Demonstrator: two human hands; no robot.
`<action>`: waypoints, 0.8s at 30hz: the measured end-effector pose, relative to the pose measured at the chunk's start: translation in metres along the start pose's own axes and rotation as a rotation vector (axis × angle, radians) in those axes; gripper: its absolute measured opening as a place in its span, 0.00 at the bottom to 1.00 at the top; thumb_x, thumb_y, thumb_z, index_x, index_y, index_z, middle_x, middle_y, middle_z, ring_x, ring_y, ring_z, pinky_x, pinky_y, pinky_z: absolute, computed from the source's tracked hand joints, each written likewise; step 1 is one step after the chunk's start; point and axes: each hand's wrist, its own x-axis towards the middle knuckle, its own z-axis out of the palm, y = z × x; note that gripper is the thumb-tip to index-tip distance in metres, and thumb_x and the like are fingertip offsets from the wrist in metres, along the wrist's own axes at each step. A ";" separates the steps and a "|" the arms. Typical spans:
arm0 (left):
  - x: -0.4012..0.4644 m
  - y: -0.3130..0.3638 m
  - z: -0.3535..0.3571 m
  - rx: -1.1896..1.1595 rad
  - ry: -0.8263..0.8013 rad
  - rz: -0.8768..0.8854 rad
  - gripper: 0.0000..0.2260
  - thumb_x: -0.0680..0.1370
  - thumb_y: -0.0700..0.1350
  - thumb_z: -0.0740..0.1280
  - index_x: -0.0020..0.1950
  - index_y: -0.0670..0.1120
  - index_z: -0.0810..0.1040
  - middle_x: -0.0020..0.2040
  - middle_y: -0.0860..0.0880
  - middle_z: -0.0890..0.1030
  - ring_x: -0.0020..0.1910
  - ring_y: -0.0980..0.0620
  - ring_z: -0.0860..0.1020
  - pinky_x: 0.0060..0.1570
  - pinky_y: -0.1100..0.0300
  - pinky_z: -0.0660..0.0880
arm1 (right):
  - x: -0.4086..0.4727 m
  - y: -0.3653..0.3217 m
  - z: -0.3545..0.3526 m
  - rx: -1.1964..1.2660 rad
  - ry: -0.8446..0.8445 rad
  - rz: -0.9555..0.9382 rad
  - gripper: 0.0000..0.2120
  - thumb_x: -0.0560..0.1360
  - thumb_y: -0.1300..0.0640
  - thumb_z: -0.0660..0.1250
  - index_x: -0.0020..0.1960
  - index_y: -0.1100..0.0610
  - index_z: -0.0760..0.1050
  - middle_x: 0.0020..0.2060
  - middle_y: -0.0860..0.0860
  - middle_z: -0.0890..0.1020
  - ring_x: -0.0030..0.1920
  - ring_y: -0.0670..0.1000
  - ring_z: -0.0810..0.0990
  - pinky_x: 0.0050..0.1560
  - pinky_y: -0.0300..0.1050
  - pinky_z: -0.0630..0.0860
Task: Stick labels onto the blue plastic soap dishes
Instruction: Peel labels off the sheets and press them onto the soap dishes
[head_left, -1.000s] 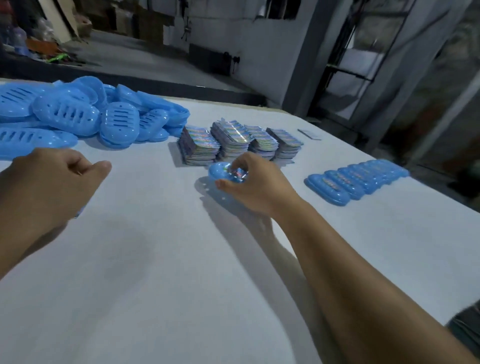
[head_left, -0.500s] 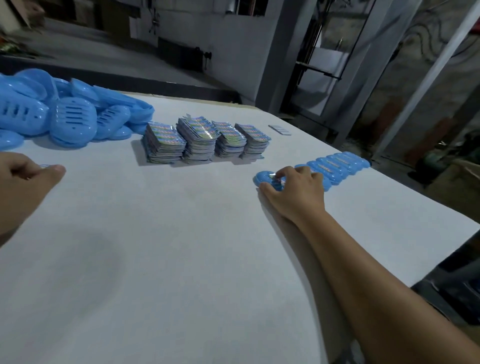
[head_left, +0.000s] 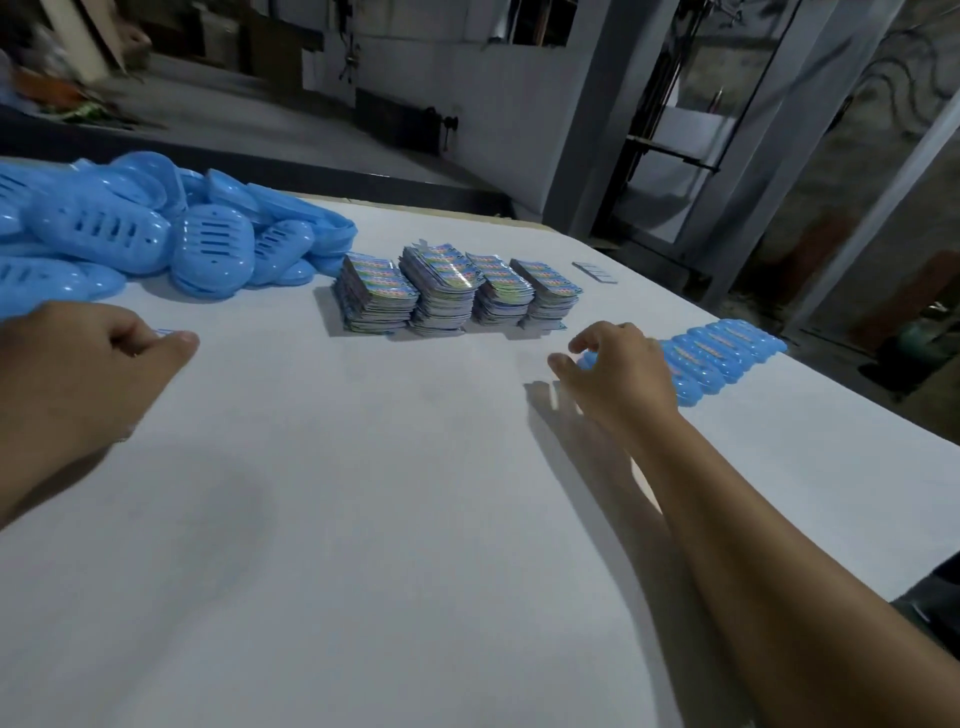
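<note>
On the white table (head_left: 415, 545), the right hand (head_left: 621, 376) lies at about 3 o'clock from centre, palm down, fingers loosely spread and curled over the near end of a row of dishes (head_left: 727, 353). Whether it actually grips the nearest dish cannot be told, since the hand hides it. The row runs away toward 2 o'clock, the dishes overlapping one another, each with a label on top (the print is too small to read).

The left hand (head_left: 78, 379) sits at 9 o'clock, thumb pressed against the curled fingers, pinching a thin strip whose pale blue edge just shows at the fingertips.

At 12 o'clock stand four stacks of labels (head_left: 452, 293), side by side and touching. At 10 o'clock a loose pile of dishes (head_left: 156, 239) lies heaped, slotted undersides up. A small card (head_left: 595, 272) lies just past the stacks, toward 1 o'clock.
</note>
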 end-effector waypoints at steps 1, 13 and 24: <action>-0.010 0.017 -0.007 0.061 0.030 0.023 0.23 0.71 0.70 0.65 0.37 0.51 0.79 0.22 0.50 0.76 0.24 0.40 0.76 0.37 0.44 0.80 | -0.002 -0.013 0.002 0.042 -0.040 -0.044 0.10 0.75 0.42 0.69 0.47 0.48 0.80 0.47 0.44 0.82 0.55 0.53 0.78 0.49 0.48 0.74; -0.026 0.053 -0.048 0.380 0.073 -0.132 0.14 0.79 0.60 0.67 0.41 0.51 0.79 0.42 0.52 0.82 0.45 0.44 0.79 0.43 0.53 0.73 | -0.045 -0.210 0.042 0.173 -0.473 -0.589 0.06 0.76 0.48 0.69 0.40 0.46 0.78 0.37 0.39 0.80 0.38 0.43 0.78 0.35 0.40 0.71; -0.018 0.034 -0.064 0.540 0.141 -0.164 0.06 0.81 0.53 0.64 0.50 0.54 0.79 0.46 0.52 0.82 0.44 0.46 0.77 0.41 0.55 0.69 | -0.069 -0.231 0.086 0.314 -0.433 -0.568 0.07 0.75 0.48 0.67 0.40 0.45 0.78 0.38 0.40 0.81 0.44 0.49 0.80 0.45 0.45 0.77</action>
